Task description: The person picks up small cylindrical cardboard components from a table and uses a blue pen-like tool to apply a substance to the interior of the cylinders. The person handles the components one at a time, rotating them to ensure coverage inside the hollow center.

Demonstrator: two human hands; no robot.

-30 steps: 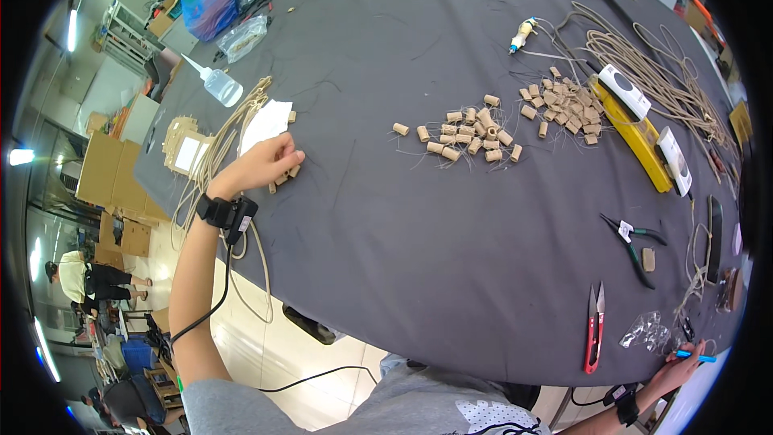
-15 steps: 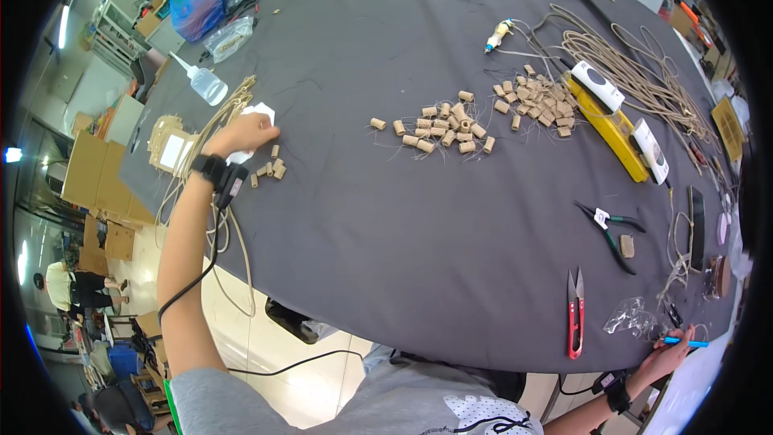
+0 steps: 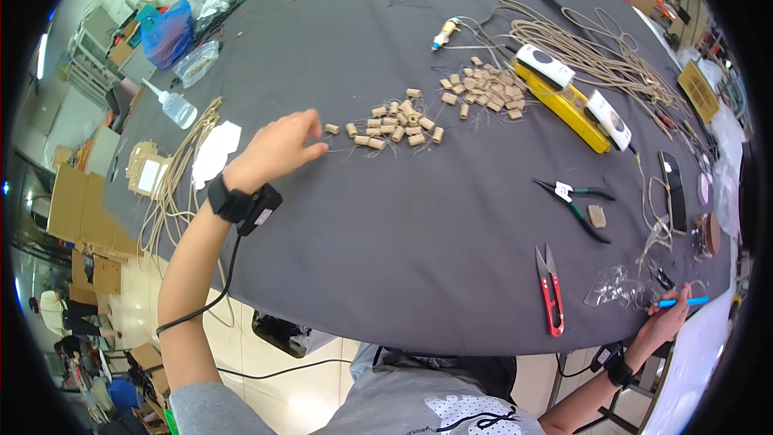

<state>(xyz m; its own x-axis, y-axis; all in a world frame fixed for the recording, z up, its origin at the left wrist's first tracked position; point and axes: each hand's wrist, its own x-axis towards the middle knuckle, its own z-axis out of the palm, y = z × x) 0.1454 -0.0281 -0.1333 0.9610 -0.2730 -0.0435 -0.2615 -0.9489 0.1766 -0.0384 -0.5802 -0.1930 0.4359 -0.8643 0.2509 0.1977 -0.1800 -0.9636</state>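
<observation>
My left hand (image 3: pixel 280 147) hovers over the left part of the grey-covered table. Its thumb and forefinger are apart, with nothing seen between them. Just beyond its fingertips lies a single tan cylinder (image 3: pixel 332 128), at the left end of a loose pile of similar cylinders (image 3: pixel 398 122) with thin wires sticking out. A white paper piece (image 3: pixel 216 153) rests on the cord bundle (image 3: pixel 173 181) left of this hand. At the right front edge my right hand (image 3: pixel 667 324) is closed around a slim, bright blue pen-like stick (image 3: pixel 683 302).
Red thread snips (image 3: pixel 551 290), green-handled pliers (image 3: pixel 581 208) and crumpled clear plastic (image 3: pixel 613 287) lie at the right. Behind them are a yellow bar with white devices (image 3: pixel 562 105), a second cylinder pile (image 3: pixel 487 89) and coiled cord (image 3: pixel 584 48). A dropper bottle (image 3: pixel 177 109) is far left.
My left hand has left the white paper and moved right toward the cylinder pile, its fingers opening. The right hand still holds the blue stick. The whole view has shifted slightly.
</observation>
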